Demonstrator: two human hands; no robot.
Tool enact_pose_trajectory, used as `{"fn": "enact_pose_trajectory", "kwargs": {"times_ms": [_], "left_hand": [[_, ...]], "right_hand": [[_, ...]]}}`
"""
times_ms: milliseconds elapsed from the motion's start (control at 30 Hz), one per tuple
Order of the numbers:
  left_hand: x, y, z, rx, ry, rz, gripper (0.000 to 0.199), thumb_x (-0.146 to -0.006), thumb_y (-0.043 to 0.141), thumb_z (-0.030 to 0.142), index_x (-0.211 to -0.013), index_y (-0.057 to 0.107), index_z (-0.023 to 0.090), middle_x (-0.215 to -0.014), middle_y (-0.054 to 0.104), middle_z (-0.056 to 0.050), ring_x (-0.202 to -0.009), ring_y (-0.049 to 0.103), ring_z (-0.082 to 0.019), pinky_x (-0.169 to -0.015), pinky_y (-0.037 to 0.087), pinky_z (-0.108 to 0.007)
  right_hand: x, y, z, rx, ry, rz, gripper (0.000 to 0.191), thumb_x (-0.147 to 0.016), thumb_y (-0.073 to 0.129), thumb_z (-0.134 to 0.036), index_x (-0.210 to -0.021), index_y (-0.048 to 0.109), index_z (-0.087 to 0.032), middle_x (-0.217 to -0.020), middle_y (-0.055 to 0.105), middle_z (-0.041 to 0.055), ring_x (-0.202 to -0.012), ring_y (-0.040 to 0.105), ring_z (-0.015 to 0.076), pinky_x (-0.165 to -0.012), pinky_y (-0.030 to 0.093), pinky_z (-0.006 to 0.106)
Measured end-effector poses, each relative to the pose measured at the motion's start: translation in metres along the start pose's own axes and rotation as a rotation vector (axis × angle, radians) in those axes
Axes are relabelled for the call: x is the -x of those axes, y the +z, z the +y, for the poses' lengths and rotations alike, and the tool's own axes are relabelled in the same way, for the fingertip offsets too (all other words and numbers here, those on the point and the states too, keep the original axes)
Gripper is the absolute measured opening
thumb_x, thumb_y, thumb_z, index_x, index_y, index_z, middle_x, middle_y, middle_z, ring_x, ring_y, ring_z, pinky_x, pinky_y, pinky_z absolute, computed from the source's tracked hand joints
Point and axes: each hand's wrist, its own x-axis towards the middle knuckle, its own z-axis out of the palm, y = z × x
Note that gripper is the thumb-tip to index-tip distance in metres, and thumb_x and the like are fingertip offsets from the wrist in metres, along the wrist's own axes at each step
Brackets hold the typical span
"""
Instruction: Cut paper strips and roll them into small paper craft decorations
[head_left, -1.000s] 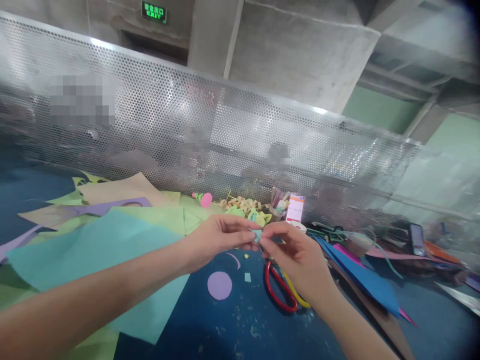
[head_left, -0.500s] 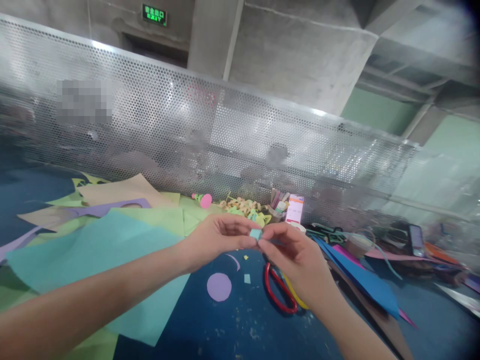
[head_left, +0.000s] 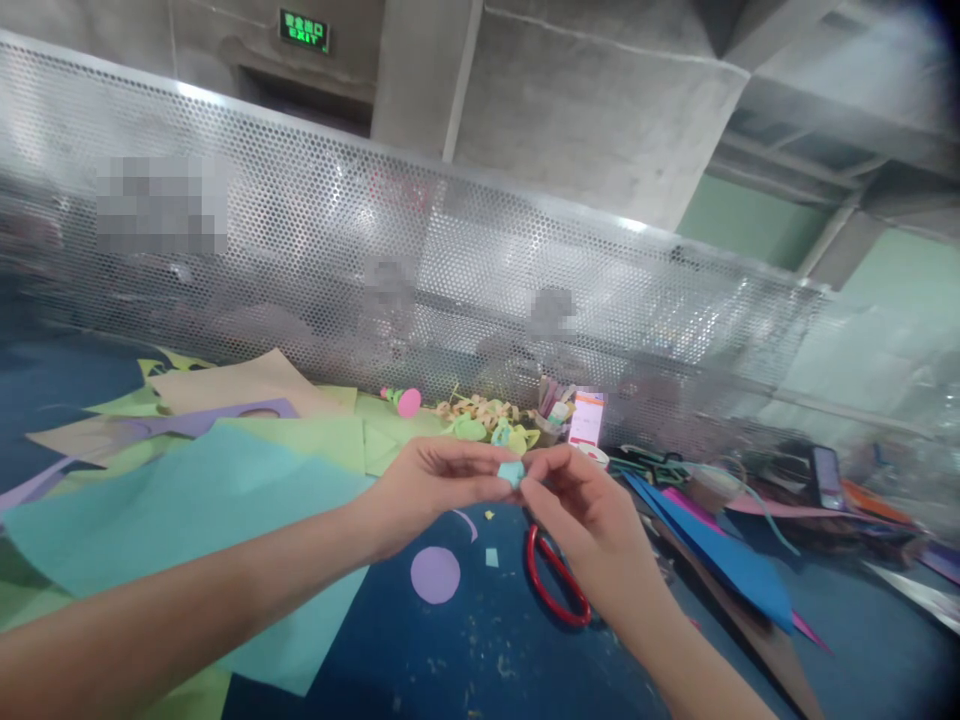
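Between both sets of fingertips I hold a small folded or rolled piece of light-blue paper above the table. My left hand pinches it from the left, thumb below and fingers above. My right hand is closed at its right edge, with thumb and forefinger touching it. Beneath my hands lie a purple paper circle, a tiny light-blue square and a thin purple sliver. Scissors with a red handle rest under my right hand, partly hidden by it.
Large light-blue sheets and a beige sheet cover the left side. Blue sheets lie at right, near a phone. Another lit phone stands at the back beside yellow-green cut pieces. A perforated metal screen runs behind.
The light-blue piece has turned slightly between my fingers, showing more of its face. My right hand has shifted a little and now hides the yellow part by the red handle.
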Motion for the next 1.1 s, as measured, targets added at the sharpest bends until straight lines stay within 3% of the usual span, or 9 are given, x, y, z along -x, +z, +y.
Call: {"fn": "enact_pose_trajectory", "kwargs": {"times_ms": [267, 400, 700, 900, 1100], "left_hand": [[-0.002, -0.004, -0.002, -0.04, 0.007, -0.006, 0.024, -0.07, 0.07, 0.016, -0.093, 0.07, 0.021, -0.085, 0.072, -0.002, -0.08, 0.067, -0.014, -0.079, 0.05, -0.026], [-0.002, -0.004, 0.0, -0.063, -0.014, -0.001, 0.025, -0.07, 0.07, 0.016, -0.095, 0.069, 0.02, -0.084, 0.072, -0.002, -0.079, 0.066, -0.013, -0.077, 0.05, -0.025], [-0.003, -0.005, 0.003, -0.043, -0.023, -0.011, 0.027, -0.071, 0.069, 0.018, -0.098, 0.068, 0.019, -0.084, 0.072, -0.004, -0.079, 0.066, -0.015, -0.08, 0.049, -0.028], [-0.003, -0.005, 0.004, -0.082, -0.02, -0.017, 0.031, -0.068, 0.072, 0.018, -0.099, 0.068, 0.018, -0.086, 0.071, -0.004, -0.08, 0.065, -0.014, -0.079, 0.05, -0.027], [-0.003, -0.006, 0.003, -0.221, 0.072, 0.001, 0.028, -0.067, 0.072, 0.018, -0.095, 0.07, 0.021, -0.073, 0.068, 0.001, -0.065, 0.059, -0.008, -0.063, 0.048, -0.019]], "right_hand": [[0.001, 0.002, 0.004, 0.078, -0.03, 0.025, 0.009, -0.077, 0.057, -0.024, -0.076, 0.05, -0.02, -0.077, 0.055, -0.0014, -0.066, 0.055, 0.0097, -0.061, 0.048, 0.021], [0.0, 0.0, 0.002, 0.107, -0.095, 0.036, 0.01, -0.079, 0.057, -0.023, -0.087, 0.051, -0.022, -0.08, 0.056, -0.0011, -0.074, 0.057, 0.0111, -0.068, 0.049, 0.024], [-0.005, -0.016, -0.006, -0.002, -0.009, -0.167, 0.012, -0.08, 0.058, -0.024, -0.091, 0.054, -0.022, -0.085, 0.061, 0.0004, -0.079, 0.062, 0.0117, -0.072, 0.052, 0.024], [-0.005, -0.012, 0.0, -0.021, 0.016, -0.12, 0.011, -0.079, 0.059, -0.024, -0.088, 0.053, -0.022, -0.081, 0.059, -0.0007, -0.075, 0.06, 0.0108, -0.067, 0.051, 0.022], [-0.004, -0.007, 0.0, -0.036, -0.004, -0.055, 0.012, -0.077, 0.061, -0.022, -0.086, 0.052, -0.022, -0.079, 0.055, -0.0023, -0.072, 0.055, 0.0087, -0.064, 0.047, 0.019]]}}
